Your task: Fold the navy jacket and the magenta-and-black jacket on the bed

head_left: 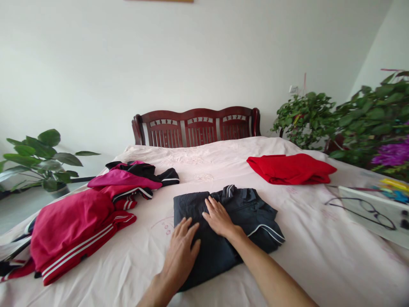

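Observation:
A dark navy jacket (pixel 220 251) with white piping lies partly folded on the pale pink bedsheet (pixel 134 256). Its left part is doubled over into a flat panel, while the right part, with a white-striped edge, spreads loosely. My left hand (pixel 180 251) rests on the left side of the panel, fingers slightly spread. Flat on the fabric near the middle fold lies my right hand (pixel 219 216), its fingers stretched out. Neither hand grips the cloth.
Red and black striped garments (pixel 76 226) are heaped at the left. A folded red garment (pixel 290 168) lies at the back right, with eyeglasses (pixel 367 209) nearer the right edge. Beyond stand a wooden headboard (pixel 200 128), a left plant (pixel 47 157) and right plants (pixel 306 119).

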The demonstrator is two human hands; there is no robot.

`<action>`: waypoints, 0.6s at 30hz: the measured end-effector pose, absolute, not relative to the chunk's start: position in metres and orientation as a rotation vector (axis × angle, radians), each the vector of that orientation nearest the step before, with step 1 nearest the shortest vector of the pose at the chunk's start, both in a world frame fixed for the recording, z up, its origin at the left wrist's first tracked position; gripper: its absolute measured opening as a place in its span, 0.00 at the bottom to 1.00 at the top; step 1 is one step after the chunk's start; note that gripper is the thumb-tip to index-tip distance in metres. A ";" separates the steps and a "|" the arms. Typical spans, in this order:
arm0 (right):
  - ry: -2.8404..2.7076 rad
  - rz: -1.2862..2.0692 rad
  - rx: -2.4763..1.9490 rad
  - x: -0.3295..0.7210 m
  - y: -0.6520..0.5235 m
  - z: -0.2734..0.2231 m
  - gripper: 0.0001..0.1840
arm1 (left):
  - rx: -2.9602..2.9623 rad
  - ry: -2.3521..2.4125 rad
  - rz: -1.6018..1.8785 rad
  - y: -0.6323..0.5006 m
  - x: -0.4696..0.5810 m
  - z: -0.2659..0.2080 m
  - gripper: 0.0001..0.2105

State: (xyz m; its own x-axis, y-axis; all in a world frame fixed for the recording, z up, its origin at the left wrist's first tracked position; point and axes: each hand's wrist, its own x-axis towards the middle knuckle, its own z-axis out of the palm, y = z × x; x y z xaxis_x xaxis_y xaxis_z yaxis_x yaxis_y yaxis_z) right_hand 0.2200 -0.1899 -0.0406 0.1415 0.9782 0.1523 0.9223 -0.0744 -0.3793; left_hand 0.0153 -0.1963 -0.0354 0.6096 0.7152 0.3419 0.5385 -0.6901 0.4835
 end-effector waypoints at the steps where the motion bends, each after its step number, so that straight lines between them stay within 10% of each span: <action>1: -1.816 0.205 -2.050 0.221 -0.190 -0.041 0.37 | 2.361 1.083 0.852 -0.190 0.009 -0.036 0.23; 8: -1.693 0.275 -2.026 0.213 -0.190 -0.035 0.35 | 1.059 0.904 0.666 -0.174 -0.004 -0.020 0.24; 18: -1.345 0.567 -1.725 0.116 -0.165 -0.035 0.32 | 0.856 0.910 0.731 -0.156 -0.063 0.063 0.20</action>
State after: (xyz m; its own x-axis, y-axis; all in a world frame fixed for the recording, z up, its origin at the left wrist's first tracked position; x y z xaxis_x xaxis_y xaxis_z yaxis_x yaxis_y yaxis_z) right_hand 0.1160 -0.1649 -0.0350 0.3179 0.9368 0.1461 0.5495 -0.0564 -0.8336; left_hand -0.0626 -0.1565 0.0635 0.4294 0.8274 -0.3620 -0.1754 0.4696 0.8653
